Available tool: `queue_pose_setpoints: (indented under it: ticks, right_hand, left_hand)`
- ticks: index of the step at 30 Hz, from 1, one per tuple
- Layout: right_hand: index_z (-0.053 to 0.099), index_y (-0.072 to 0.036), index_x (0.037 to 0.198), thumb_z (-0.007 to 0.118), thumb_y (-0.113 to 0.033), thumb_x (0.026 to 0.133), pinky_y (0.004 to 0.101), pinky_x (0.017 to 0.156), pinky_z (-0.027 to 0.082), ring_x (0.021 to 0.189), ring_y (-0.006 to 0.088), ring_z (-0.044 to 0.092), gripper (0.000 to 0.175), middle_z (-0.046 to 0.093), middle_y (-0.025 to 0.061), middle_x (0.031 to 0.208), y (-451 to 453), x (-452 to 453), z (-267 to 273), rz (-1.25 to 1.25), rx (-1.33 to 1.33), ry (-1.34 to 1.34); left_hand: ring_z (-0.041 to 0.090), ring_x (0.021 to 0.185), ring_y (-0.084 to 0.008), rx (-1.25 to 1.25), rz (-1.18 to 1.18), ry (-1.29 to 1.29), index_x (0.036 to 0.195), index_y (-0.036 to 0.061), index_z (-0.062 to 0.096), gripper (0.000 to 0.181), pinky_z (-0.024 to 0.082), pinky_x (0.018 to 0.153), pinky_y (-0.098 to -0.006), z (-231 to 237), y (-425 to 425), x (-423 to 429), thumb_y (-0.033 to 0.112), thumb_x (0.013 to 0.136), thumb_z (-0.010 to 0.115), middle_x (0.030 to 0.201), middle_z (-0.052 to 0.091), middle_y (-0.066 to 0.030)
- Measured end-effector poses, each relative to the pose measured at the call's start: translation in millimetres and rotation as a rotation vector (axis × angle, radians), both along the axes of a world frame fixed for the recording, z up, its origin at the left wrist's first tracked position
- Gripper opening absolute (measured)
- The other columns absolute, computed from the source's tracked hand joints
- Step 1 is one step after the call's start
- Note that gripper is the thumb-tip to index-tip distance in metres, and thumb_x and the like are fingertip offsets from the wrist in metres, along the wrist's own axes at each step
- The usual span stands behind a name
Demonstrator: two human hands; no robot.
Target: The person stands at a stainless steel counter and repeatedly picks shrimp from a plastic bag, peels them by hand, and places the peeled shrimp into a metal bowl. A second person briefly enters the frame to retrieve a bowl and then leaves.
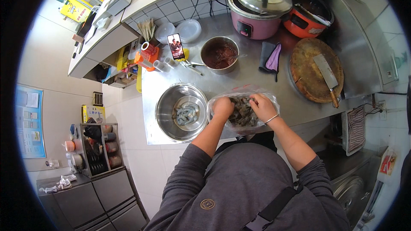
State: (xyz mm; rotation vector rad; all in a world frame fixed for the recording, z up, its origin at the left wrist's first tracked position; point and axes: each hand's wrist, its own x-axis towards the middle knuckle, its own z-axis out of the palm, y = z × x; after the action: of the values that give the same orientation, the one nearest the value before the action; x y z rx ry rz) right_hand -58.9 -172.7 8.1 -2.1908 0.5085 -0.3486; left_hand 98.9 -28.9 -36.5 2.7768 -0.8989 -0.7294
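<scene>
A clear plastic bag point(273, 98) lies open at the counter's front edge, full of dark, greyish-brown shrimp point(242, 112). My left hand point(223, 107) is at the bag's left side, its fingers curled in among the shrimp and partly hidden. From the right, my right hand point(265, 106) reaches in with thumb and fingertips close together at the pile. Whether either hand pinches a shrimp is hard to make out. Left of the bag stands a stainless-steel bowl point(165, 112). Pale, peeled-looking shrimp point(187, 114) lie in a heap at its bottom.
Behind the bag is a steel pot point(220, 70) of dark red contents, beside a propped phone point(175, 46). A folded cloth point(269, 58) lies to its right. On a round wooden chopping board point(301, 67) rests a cleaver point(326, 70). A pink rice cooker point(257, 27) stands at the back.
</scene>
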Motion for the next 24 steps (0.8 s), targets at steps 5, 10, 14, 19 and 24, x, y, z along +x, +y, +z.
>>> queue_pose_setpoints:
  ticks: [5,10,14,19,24]
  right_hand:
    - [0.065,-0.002,0.110,0.064,-0.018,0.095,0.0453,0.079,0.052,0.089,0.0378,0.065,0.022,0.067,0.0189,0.097,-3.6,2.1,0.8,-0.012,-0.022,0.014]
    - [0.062,0.000,0.119,0.062,-0.017,0.096,0.0437,0.080,0.052,0.090,0.0368,0.065,0.029,0.067,0.0189,0.098,-7.3,4.5,7.6,-0.119,0.055,-0.001]
    - [0.061,0.001,0.124,0.061,-0.017,0.097,0.0431,0.080,0.052,0.090,0.0352,0.066,0.032,0.066,0.0191,0.101,-8.7,8.4,5.5,-0.146,0.015,-0.084]
    - [0.062,0.001,0.122,0.060,-0.016,0.098,0.0420,0.083,0.052,0.093,0.0351,0.066,0.029,0.067,0.0194,0.106,-10.0,4.7,1.4,-0.090,0.009,-0.015]
    - [0.065,-0.002,0.115,0.061,-0.016,0.097,0.0424,0.086,0.052,0.098,0.0363,0.066,0.023,0.067,0.0186,0.109,-10.1,7.6,-1.4,-0.075,-0.005,-0.015]
  left_hand:
    - [0.071,0.097,-0.0411,-0.097,0.025,-0.051,0.103,-0.0005,0.075,0.029,0.056,0.089,-0.0498,-11.8,1.8,-5.8,0.018,0.089,0.058,0.105,0.073,-0.0254]
    - [0.071,0.100,-0.0416,-0.012,0.043,0.030,0.105,0.0006,0.075,0.029,0.056,0.088,-0.0512,1.9,-5.4,-5.2,0.017,0.089,0.057,0.108,0.073,-0.0248]
    - [0.072,0.102,-0.0400,0.051,0.023,0.054,0.105,0.0034,0.076,0.028,0.057,0.087,-0.0501,11.4,-13.3,-0.3,0.017,0.088,0.058,0.109,0.073,-0.0230]
    - [0.073,0.102,-0.0366,0.084,-0.020,0.022,0.103,0.0064,0.078,0.027,0.058,0.087,-0.0478,-0.2,-13.1,5.1,0.018,0.088,0.058,0.111,0.075,-0.0188]
    - [0.073,0.104,-0.0334,0.109,-0.025,-0.026,0.104,0.0073,0.079,0.027,0.058,0.086,-0.0459,-23.0,-14.3,3.7,0.018,0.089,0.059,0.113,0.075,-0.0181]
